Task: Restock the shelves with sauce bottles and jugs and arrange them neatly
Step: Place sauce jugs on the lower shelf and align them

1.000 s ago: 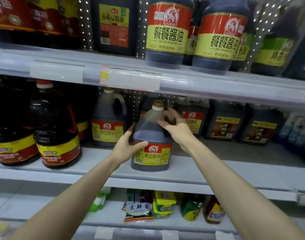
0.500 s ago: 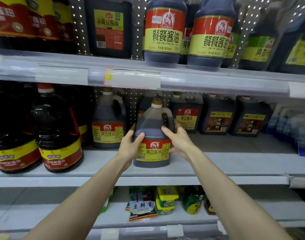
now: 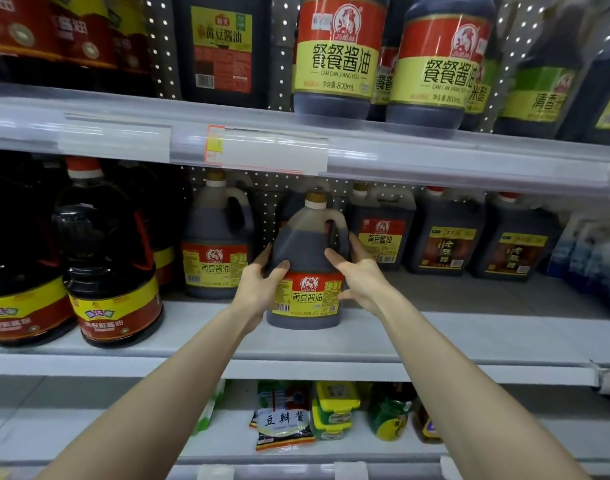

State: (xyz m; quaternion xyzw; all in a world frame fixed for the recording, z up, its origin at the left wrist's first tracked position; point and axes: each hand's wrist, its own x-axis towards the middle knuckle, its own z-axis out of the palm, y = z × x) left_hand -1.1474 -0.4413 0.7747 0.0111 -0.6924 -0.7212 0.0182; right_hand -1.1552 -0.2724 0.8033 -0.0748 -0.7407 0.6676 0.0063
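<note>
Bottles (image 3: 113, 271), dark and round-bellied with red and yellow labels, well out to the left of the left hand (image 3: 258, 287), upright on the middle shelf (image 3: 452, 344). Just left of that hand and further back, a grey handled jug (image 3: 215, 251) with a red and yellow label.

Left hand curled round the left flank of the soy sauce jug (image 3: 307, 268), thumb laid across the front just above the label, fingers wrapped behind and mostly hidden. Soy sauce jug between the two hands, upright, base down on the middle shelf near the front edge, handle turned to the right, pale cap on.

Right hand (image 3: 364, 278) gripping the right flank, thumb on the shoulder below the handle, fingers curled round the side.

Behind and right of the right hand, a squarer jug (image 3: 383, 233) with a matching label, then two vinegar jugs (image 3: 448, 240) in a row at the back. Above both hands, 800 mL bottles (image 3: 338, 53) on the upper shelf (image 3: 469, 161). Below the wrists, a pouch (image 3: 284, 420) and small jars (image 3: 388, 414).
</note>
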